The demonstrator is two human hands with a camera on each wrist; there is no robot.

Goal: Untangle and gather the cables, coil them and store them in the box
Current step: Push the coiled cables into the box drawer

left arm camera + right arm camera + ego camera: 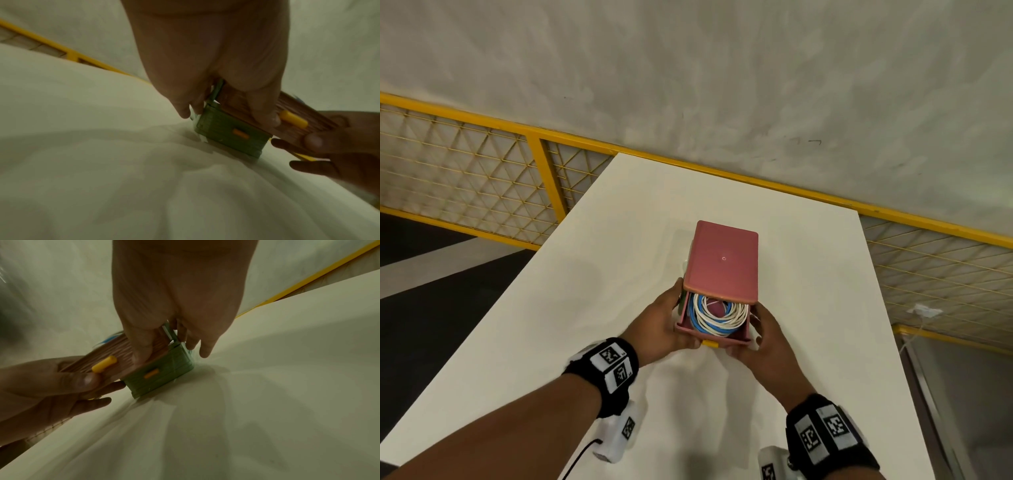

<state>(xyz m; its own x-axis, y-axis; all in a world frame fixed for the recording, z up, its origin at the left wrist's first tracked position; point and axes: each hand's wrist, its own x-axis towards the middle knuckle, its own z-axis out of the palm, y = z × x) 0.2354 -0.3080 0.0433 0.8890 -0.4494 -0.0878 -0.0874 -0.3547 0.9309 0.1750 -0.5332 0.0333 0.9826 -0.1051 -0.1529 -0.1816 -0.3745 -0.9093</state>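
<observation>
A small drawer box with a pink top point(722, 260) stands mid-table. Its pink drawer point(714, 337) is pulled out toward me, with a yellow handle point(710, 343) on its front. Coiled blue and white cables point(717, 317) lie inside it. My left hand point(661, 325) grips the drawer's left side and my right hand point(760, 339) grips its right side. In the left wrist view my left hand point(224, 112) has its thumb on the pink drawer point(287, 104), above a shut green drawer point(232, 138). In the right wrist view my right hand point(174, 353) pinches the pink drawer point(123, 352).
The white table point(585, 274) stretches around the box, with its far edge just beyond it. A yellow mesh fence point(482, 171) runs behind and on both sides. A white plug with a cord point(924, 311) lies off the table at the right.
</observation>
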